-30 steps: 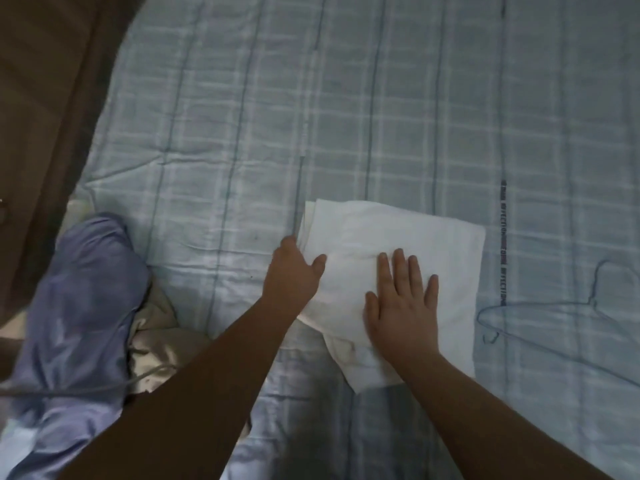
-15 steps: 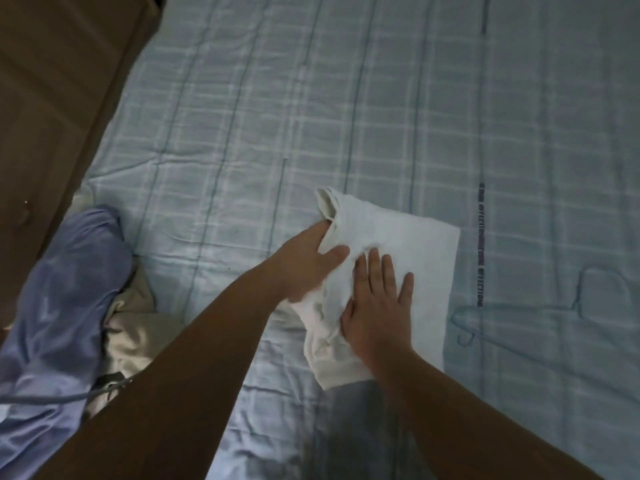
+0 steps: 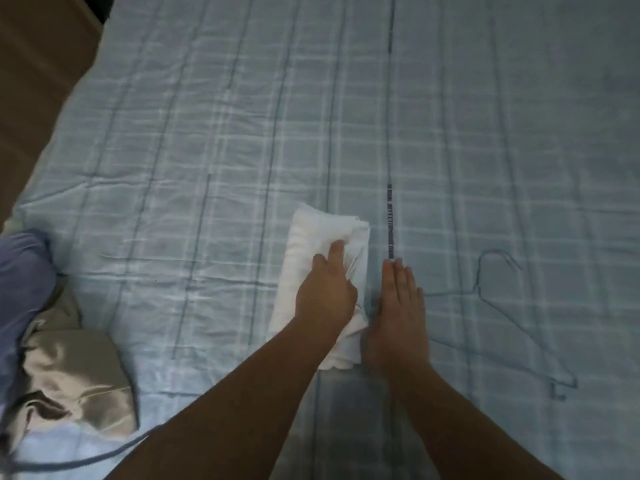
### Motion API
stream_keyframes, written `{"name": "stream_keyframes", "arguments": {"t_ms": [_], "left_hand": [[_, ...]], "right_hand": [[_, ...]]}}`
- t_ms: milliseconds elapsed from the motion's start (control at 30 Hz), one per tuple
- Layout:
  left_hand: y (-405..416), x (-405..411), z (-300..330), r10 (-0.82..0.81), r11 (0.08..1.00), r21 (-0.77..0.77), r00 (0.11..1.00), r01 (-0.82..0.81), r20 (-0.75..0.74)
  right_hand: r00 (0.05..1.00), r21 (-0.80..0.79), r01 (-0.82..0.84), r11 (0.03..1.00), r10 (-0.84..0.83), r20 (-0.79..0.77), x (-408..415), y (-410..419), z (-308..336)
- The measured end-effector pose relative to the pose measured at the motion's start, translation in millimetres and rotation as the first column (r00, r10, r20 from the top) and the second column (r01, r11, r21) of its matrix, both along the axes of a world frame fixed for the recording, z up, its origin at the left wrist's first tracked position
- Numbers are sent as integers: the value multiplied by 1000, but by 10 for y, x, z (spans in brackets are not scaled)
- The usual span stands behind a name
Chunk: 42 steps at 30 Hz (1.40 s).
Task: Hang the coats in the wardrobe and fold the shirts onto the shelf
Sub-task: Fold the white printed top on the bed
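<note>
The left hand (image 3: 325,292) lies on the folded white shirt (image 3: 311,258), its fingers curled into the cloth. The right hand (image 3: 400,306) rests flat, fingers straight, just beside the shirt on the checked bed (image 3: 242,133). A wire hanger (image 3: 519,327) lies to the right.

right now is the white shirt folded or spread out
Folded: the white shirt lies as a narrow layered strip on the bed, left hand on it.

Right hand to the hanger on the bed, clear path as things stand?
Probably yes. The right hand lies flat and free on the bedspread, the hanger lies just beside it, and nothing lies between. The left hand holds the white shirt.
</note>
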State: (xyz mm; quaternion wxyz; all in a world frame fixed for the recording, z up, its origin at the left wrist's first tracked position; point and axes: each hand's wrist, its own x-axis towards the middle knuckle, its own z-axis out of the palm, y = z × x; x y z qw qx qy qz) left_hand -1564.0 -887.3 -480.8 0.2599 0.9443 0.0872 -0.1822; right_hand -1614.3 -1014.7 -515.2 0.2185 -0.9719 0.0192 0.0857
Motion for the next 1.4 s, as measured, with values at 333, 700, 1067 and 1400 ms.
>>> {"name": "stream_keyframes", "arguments": {"t_ms": [333, 700, 1067, 1400], "left_hand": [[146, -255, -49, -96, 886, -460, 994, 61, -53], [665, -400, -152, -57, 998, 41, 919, 44, 389], [762, -414, -700, -271, 961, 118, 939, 250, 212], [990, 281, -351, 240, 723, -529, 879, -445, -411]], "right_hand": [[973, 348, -223, 911, 230, 21, 460, 310, 234], [963, -20, -268, 963, 269, 4, 428, 514, -282], [953, -115, -302, 946, 297, -56, 424, 587, -354], [979, -20, -201, 979, 201, 29, 356, 615, -91]]}}
